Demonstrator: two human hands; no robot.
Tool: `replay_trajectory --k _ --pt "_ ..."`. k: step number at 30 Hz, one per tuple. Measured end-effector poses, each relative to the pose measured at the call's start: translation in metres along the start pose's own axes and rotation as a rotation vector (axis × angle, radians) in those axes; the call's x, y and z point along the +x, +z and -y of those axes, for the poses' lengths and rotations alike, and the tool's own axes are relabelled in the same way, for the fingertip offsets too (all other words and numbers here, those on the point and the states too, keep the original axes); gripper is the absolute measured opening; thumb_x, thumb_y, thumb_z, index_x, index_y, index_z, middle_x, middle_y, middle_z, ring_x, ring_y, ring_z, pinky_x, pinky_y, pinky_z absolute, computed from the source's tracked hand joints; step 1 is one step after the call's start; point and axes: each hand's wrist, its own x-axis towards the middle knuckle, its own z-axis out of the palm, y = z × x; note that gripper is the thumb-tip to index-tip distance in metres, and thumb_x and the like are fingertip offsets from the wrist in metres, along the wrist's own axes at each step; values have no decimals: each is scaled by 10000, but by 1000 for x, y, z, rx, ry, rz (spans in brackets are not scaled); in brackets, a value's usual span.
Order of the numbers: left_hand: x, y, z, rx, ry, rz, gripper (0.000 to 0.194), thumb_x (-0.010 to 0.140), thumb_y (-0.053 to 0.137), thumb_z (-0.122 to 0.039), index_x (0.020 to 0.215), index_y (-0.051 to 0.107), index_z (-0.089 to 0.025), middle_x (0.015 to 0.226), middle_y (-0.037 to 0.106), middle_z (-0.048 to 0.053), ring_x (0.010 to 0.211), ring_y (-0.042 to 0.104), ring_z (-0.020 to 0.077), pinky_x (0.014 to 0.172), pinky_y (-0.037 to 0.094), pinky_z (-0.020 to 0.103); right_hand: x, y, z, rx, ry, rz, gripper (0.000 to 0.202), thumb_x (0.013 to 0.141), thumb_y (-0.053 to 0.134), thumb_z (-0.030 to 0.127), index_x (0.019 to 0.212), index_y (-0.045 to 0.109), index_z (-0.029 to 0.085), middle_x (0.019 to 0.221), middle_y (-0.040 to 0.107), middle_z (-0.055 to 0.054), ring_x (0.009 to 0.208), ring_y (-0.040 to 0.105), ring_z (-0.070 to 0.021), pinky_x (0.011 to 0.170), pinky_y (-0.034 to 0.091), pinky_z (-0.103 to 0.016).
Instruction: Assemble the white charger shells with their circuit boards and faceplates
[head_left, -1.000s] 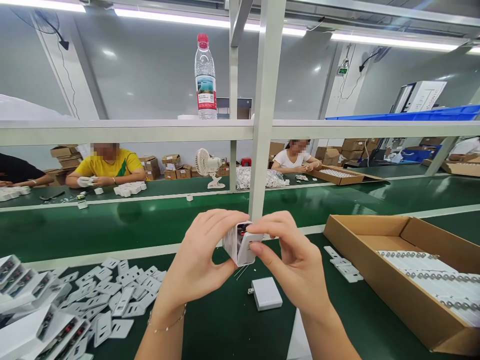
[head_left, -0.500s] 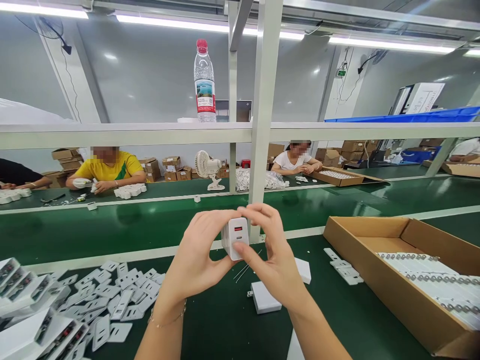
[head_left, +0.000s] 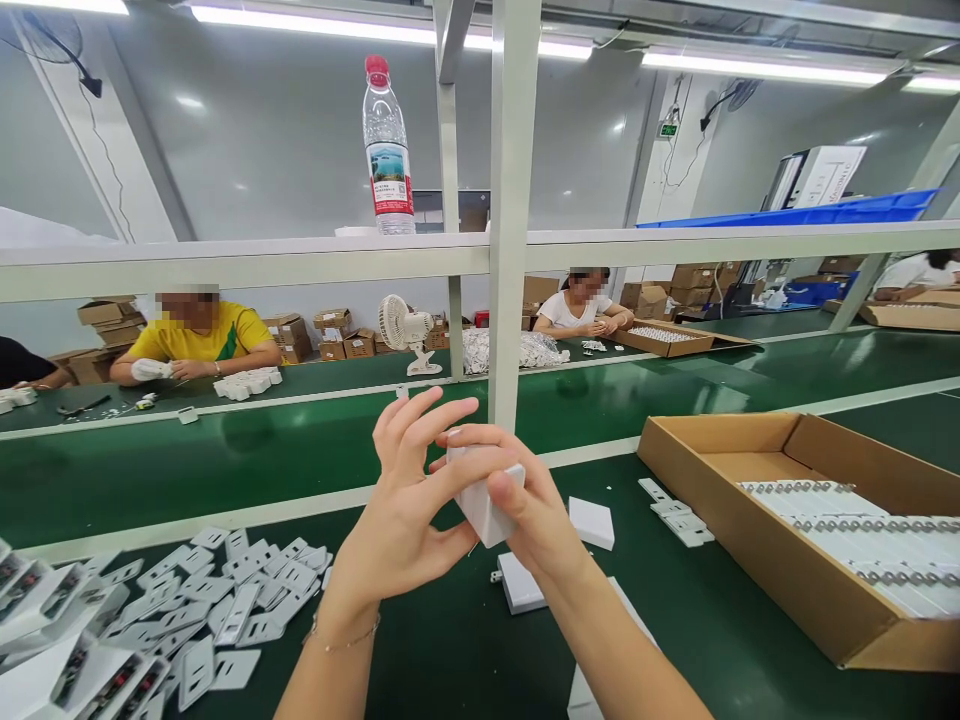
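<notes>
A white charger block (head_left: 486, 505) is held up between both hands above the green work surface, tilted, its port face not visible. My right hand (head_left: 536, 505) grips it from the right, thumb on its near side and fingers over the top. My left hand (head_left: 409, 500) holds it from the left with thumb and index finger, the other fingers raised and spread. Below lie a white charger with prongs (head_left: 521, 585) and another white block (head_left: 591, 523). Thin white face plates (head_left: 238, 610) are heaped at the left, beside open white housings (head_left: 90, 680) with components showing inside.
At the right stands a cardboard tray (head_left: 757, 560) holding rows of white pieces, with a few white plates (head_left: 677, 515) beside it. A metal post (head_left: 510, 220) rises behind my hands. Across the green belt (head_left: 187, 470), people sit near a small fan (head_left: 405, 330). A bottle (head_left: 388, 160) stands on the shelf.
The charger block has turned, so its face with the ports no longer shows. My left fingers have lifted and spread, while my right fingers wrap further around it. The view has shifted slightly.
</notes>
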Motion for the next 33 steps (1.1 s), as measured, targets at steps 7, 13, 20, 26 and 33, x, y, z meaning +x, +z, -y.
replay_trajectory --k 7,13,20,26,33 --pt "-1 9 6 -63 -32 -23 501 864 630 -40 1270 582 -329 1517 359 51 1537 214 345 1259 216 627 0 -1 5 -130 -41 -65 271 969 684 565 1058 761 321 1185 655 -23 1085 631 -224 947 526 -349" --pt "-3 13 15 -172 -95 -51 507 860 663 -98 1288 564 -350 1559 295 36 1558 180 338 1267 243 580 2 -2 7 19 114 19 701 951 331 860 1341 666 384 1493 559 -22 1256 600 -301 1054 510 -485" --pt "-2 11 15 -207 -92 -61 471 874 683 -167 1287 556 -353 1573 295 40 1557 190 347 1246 287 586 0 -2 12 -43 139 20 733 944 310 873 1390 633 389 1507 560 -22 1326 549 -324 1080 463 -510" --pt "-1 9 15 -189 -68 -66 484 876 693 -193 1304 532 -352 1568 305 57 1550 211 360 1246 272 624 -2 -3 13 -65 136 41 731 951 300 865 1437 591 403 1535 527 -14 1352 518 -303 1093 456 -470" --pt "2 9 7 -137 -63 -66 480 875 692 -182 1304 539 -333 1546 325 72 1536 227 357 1244 278 572 10 -17 -9 40 225 0 642 978 466 771 1408 612 317 1166 699 -66 907 676 -216 831 557 -365"
